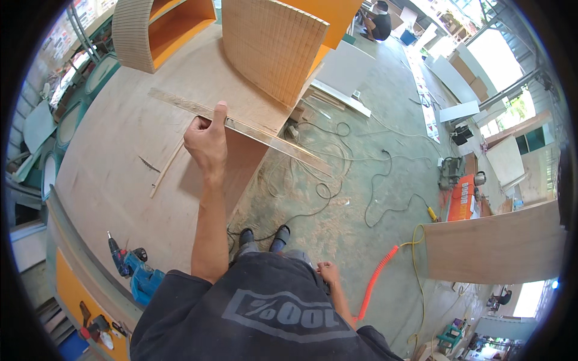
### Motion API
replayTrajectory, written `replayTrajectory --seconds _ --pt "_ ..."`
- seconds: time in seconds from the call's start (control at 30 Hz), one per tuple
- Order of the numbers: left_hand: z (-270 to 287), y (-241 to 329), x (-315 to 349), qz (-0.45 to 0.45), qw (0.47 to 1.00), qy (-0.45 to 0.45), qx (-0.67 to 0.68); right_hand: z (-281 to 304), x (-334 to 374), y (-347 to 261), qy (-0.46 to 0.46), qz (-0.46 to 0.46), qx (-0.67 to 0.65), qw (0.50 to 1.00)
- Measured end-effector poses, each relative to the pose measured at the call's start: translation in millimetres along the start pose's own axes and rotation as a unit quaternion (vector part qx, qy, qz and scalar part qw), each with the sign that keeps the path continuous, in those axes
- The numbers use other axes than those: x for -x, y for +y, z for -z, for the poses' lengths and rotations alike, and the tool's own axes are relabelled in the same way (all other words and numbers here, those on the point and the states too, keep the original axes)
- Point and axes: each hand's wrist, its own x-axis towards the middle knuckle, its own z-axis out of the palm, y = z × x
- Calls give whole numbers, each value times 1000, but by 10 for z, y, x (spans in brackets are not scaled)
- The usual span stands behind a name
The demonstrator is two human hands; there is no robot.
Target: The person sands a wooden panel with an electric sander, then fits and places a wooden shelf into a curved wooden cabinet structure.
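My left hand (208,141) is closed around a long, thin wooden strip (298,156), thumb pointing up. The strip is raised over a large wooden panel (102,150), and one end reaches past the panel's edge above the floor. Down by my right thigh is my right hand (328,272), its fingers curled in; whatever they may hold is hidden. A narrow stick (165,171) lies on the panel, left of my left hand. Beyond the strip stands a curved wooden piece (271,51) with a slatted face.
An orange-lined wooden cabinet (165,36) stands at the far left. A blue cordless drill (135,271) is at the near left. Cables and sawdust cover the floor (337,222), with a red coiled hose (379,277) to the right. Another person (379,24) crouches far off.
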Motion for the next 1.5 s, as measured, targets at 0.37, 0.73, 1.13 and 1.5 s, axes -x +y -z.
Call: replayTrajectory --seconds 0.37,0.73,1.13,1.5 --pt "-9 68 -44 -21 998 -1 -54 -165 -255 233 15 -29 -30 999" --pt "-435 168 -285 -56 990 -4 -129 -34 -345 340 17 -33 -81 996" --pt "-1300 542 -612 -79 967 -13 -243 90 -713 40 -10 1 -84 996" --pt "-1419 663 -1292 -403 761 -383 -335 663 -1175 736 11 12 -110 994"
